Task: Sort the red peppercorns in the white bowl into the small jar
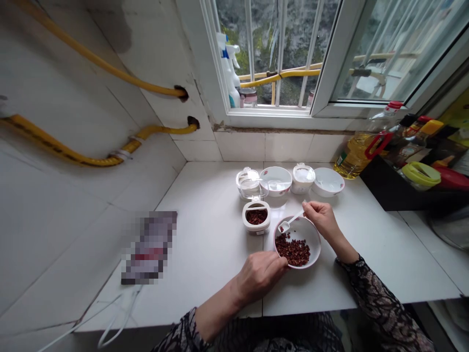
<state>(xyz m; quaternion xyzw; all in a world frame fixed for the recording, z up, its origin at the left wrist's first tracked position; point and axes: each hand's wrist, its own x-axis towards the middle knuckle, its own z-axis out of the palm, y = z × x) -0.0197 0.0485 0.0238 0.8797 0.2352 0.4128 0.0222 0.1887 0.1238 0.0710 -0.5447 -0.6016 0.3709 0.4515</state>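
My right hand (322, 219) pinches the handle of a small white spoon (287, 225). The spoon's bowl is over the left inner side of a white bowl (312, 234), with a few reddish-brown grains in it. Dark red-brown peppercorns (295, 252) lie in the lower part of that bowl. My left hand (262, 274) grips the bowl's near left rim, its fingertips partly hidden. Just left of the bowl stands a seasoning jar (256, 228) with its clear lid (251, 188) raised, holding more of the same peppercorns.
Behind stand two lidded jars (303, 180) and two white bowls (329, 183). An oil bottle (353, 156) and a black rack (384, 188) of condiments are at the right. A blurred object (150, 249) and a white cable (122, 318) lie at left.
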